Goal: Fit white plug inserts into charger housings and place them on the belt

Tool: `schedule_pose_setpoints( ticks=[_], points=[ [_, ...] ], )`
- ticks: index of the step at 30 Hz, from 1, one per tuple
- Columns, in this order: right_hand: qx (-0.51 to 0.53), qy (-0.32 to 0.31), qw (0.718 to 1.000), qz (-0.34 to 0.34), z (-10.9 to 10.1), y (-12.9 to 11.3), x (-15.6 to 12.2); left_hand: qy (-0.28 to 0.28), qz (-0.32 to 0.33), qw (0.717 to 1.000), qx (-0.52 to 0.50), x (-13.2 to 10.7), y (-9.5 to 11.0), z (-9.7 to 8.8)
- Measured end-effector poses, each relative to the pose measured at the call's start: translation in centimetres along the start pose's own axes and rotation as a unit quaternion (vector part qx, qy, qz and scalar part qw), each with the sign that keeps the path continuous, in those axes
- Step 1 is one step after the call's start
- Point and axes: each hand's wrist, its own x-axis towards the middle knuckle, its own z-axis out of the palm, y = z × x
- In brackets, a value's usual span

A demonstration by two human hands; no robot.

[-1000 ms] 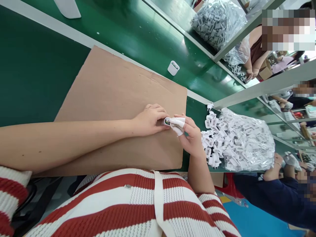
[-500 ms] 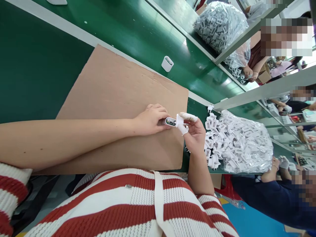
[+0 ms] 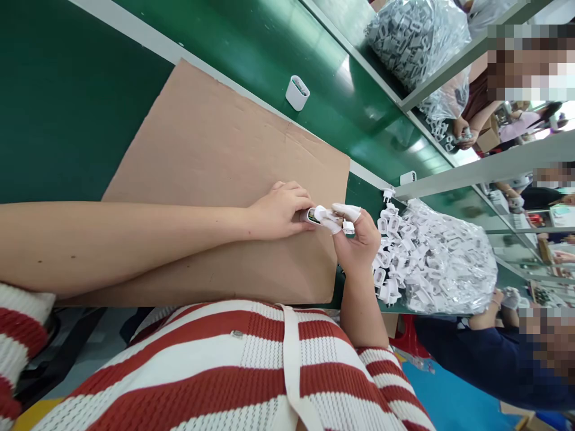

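Note:
My left hand [image 3: 281,209] lies on a brown cardboard sheet [image 3: 215,149], its fingers closed round a small white charger housing [image 3: 311,215] whose open end shows electronics. My right hand [image 3: 359,242], with white finger cots on thumb and forefinger, pinches a white plug cap [image 3: 347,226] right at that open end. The two parts touch or nearly touch; the fingers hide the joint.
A clear bag spilling several white plug caps [image 3: 431,257] lies just right of my right hand. A single white housing [image 3: 297,93] stands on the green belt [image 3: 251,42]. A second full bag [image 3: 417,36] sits on the metal shelf. A co-worker's dark blue sleeve [image 3: 471,353] is at lower right.
My right hand has turned and brought the plug cap from a small gap up against the housing's open end. My left hand has stayed on the cardboard. The view has shifted slightly.

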Motion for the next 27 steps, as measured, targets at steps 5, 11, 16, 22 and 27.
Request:
schedule_pose_setpoints(
  ticks=[5, 11, 16, 22, 27],
  points=[
    [-0.042, -0.031, 0.999, 0.011, 0.5, 0.0, -0.1, 0.007, 0.000, 1.000, -0.005, 0.0, 0.0, 0.0],
    [-0.054, -0.035, 0.998, 0.020, 0.7, -0.3, 0.1, 0.005, 0.004, 1.000, -0.006, 0.0, 0.0, 0.0],
    [-0.108, -0.029, 0.994, 0.020, 0.9, -0.8, 0.0, 0.008, 0.000, 1.000, -0.006, 0.0, 0.0, 0.1],
    [-0.101, -0.072, 0.992, 0.017, 0.3, -1.2, 0.8, 0.014, 0.002, 1.000, -0.003, 0.0, 0.2, 0.1],
    [-0.119, -0.102, 0.987, 0.037, -0.1, -1.5, 1.3, 0.016, -0.002, 1.000, -0.003, -0.1, 0.3, 0.1]
  ],
)
